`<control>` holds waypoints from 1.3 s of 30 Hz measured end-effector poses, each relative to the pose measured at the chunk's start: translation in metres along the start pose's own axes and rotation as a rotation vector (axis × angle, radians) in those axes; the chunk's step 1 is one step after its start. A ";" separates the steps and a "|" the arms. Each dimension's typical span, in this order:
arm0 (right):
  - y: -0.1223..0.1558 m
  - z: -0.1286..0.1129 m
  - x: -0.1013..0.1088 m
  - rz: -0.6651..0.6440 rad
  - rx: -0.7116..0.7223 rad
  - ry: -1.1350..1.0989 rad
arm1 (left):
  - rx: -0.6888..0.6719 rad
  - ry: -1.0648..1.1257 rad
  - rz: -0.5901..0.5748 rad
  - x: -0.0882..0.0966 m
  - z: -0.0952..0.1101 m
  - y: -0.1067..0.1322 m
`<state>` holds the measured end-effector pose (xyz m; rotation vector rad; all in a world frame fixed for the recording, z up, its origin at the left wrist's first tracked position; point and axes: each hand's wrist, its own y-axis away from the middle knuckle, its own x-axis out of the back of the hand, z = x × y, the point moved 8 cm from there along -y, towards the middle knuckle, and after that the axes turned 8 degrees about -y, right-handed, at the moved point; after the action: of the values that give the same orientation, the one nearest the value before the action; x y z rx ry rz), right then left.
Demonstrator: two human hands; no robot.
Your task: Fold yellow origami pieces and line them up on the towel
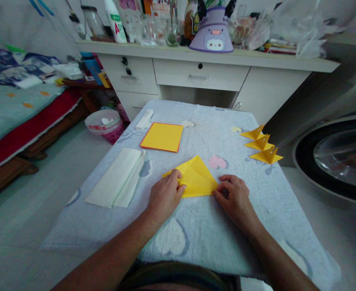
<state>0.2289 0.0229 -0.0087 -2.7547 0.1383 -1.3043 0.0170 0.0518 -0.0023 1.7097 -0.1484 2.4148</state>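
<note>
A yellow paper folded into a triangle lies on the cloth-covered table just ahead of me. My left hand pinches its left corner, fingers curled over the edge. My right hand pinches the right corner with fingertips pressed together. A stack of flat yellow square sheets lies farther back on the left. Three finished folded yellow shapes sit in a row at the table's right edge.
A folded white cloth lies at the left, a small white box behind it. A cluttered desk with drawers stands beyond, a pink bin and a bed to the left, a washing machine door to the right.
</note>
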 end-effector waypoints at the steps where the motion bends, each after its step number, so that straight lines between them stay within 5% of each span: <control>1: 0.000 0.000 0.000 -0.002 0.001 0.000 | 0.014 0.002 0.007 0.000 -0.001 0.001; 12: -0.001 0.001 0.001 -0.006 0.001 0.001 | 0.004 0.127 0.068 0.002 -0.008 0.011; 20: 0.000 0.001 0.001 -0.008 0.005 -0.009 | -0.177 -0.034 0.104 0.004 0.008 0.029; 39: -0.001 0.001 0.001 -0.005 0.006 0.005 | -0.186 -0.028 0.139 0.000 0.006 0.028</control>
<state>0.2305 0.0236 -0.0087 -2.7488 0.1273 -1.3111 0.0169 0.0235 0.0000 1.7007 -0.4951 2.3845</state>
